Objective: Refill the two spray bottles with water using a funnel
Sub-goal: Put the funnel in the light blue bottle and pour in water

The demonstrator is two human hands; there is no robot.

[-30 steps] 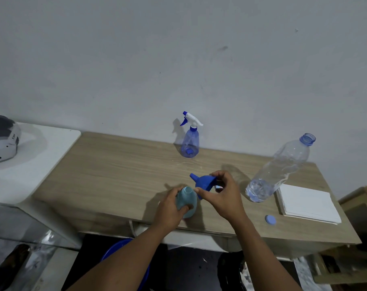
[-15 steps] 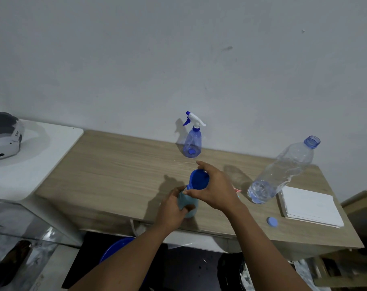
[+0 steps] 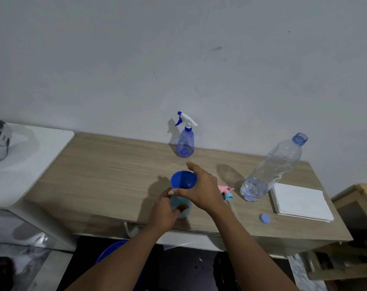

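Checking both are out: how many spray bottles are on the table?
2: a clear blue spray bottle by the wall, trigger on; a light blue bottle in the left hand, trigger off.

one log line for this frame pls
step: seating funnel | left hand: grip on teal bottle | right hand: on blue funnel at neck | water bottle: uncapped, untouched | pour: not yet

Wood-grain bench [image 3: 107,171] against the wall, holding a blue spray bottle [image 3: 185,143] at the back and a teal bottle [image 3: 181,204] near the front edge. Toward the right: a pink sprayer head [image 3: 226,191], an uncapped water bottle [image 3: 272,169], its blue cap [image 3: 264,218], and a white paper stack [image 3: 300,201].
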